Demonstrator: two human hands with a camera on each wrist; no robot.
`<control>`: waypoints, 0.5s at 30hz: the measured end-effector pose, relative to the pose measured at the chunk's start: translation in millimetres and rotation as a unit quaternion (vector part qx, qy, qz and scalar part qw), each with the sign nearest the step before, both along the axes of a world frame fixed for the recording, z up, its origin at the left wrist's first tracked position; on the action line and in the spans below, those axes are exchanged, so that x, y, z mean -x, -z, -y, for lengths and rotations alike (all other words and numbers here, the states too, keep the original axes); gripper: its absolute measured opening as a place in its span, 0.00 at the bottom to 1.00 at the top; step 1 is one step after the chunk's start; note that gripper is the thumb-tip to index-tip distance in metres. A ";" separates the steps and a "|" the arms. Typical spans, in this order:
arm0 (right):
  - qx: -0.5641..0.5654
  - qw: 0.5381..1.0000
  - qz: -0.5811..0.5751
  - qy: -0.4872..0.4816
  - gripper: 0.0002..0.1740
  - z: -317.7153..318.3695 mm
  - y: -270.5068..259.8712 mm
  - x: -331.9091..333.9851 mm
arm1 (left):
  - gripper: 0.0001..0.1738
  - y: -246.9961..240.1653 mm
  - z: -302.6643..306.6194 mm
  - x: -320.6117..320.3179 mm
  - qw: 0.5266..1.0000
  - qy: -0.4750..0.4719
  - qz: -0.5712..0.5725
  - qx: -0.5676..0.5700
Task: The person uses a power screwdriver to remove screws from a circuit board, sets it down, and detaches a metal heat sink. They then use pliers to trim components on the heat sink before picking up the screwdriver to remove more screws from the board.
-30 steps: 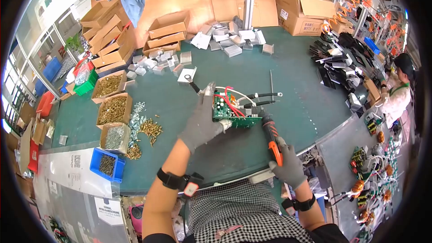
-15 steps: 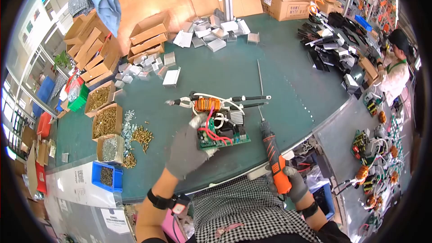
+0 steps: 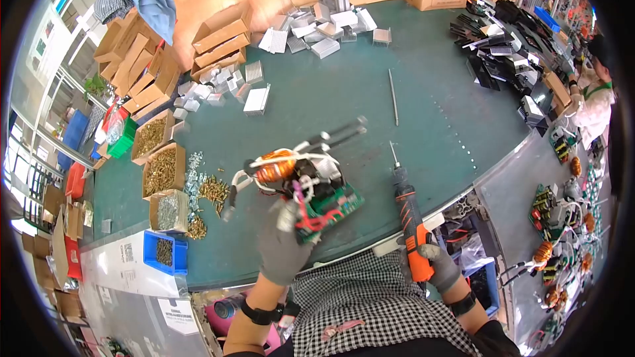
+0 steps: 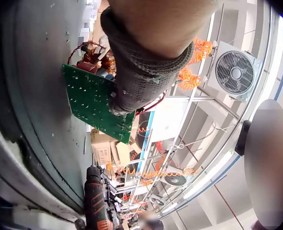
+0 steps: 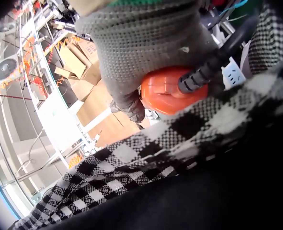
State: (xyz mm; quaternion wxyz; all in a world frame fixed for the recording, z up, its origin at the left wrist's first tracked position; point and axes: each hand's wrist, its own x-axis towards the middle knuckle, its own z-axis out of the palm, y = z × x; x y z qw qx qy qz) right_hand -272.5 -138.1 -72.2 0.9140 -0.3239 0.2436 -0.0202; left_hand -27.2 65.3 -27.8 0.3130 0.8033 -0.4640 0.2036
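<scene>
My gloved left hand (image 3: 284,244) grips a green circuit board (image 3: 344,206) by its near left corner, above the table. The board bears an orange copper coil (image 3: 274,166), a finned heatsink, red wires and thick white and black leads; they blur in the head view. In the left wrist view the board's soldered underside (image 4: 93,103) shows. My gloved right hand (image 3: 442,268) holds an orange and black electric screwdriver (image 3: 410,215) by its rear, its thin bit pointing away from me over the table. A black cord (image 5: 208,69) leaves the screwdriver's orange end in the right wrist view.
Boxes of brass screws (image 3: 162,170) and a blue bin (image 3: 164,252) stand at the left, beside loose screws (image 3: 215,192). Silver heatsinks (image 3: 324,30) lie at the back. A metal rod (image 3: 393,97) lies mid-table. Black parts (image 3: 496,49) and another person (image 3: 595,99) are at the right.
My left hand has brought the board nearer me and turned it counterclockwise, with its coil side showing. The screwdriver, earlier close by the board, now stands apart at its right, still in my right hand.
</scene>
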 end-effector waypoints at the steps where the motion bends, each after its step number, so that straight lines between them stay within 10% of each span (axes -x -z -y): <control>1: 0.000 1.000 -0.005 0.002 0.37 -0.6 1.0 0.6 | 0.50 11.2 -2.9 1.8 0.998 0.059 0.026 0.002; 15: 0.048 0.997 -0.061 0.001 0.40 1.5 4.5 -2.8 | 0.28 30.7 -19.0 27.8 0.991 0.103 -0.073 -0.035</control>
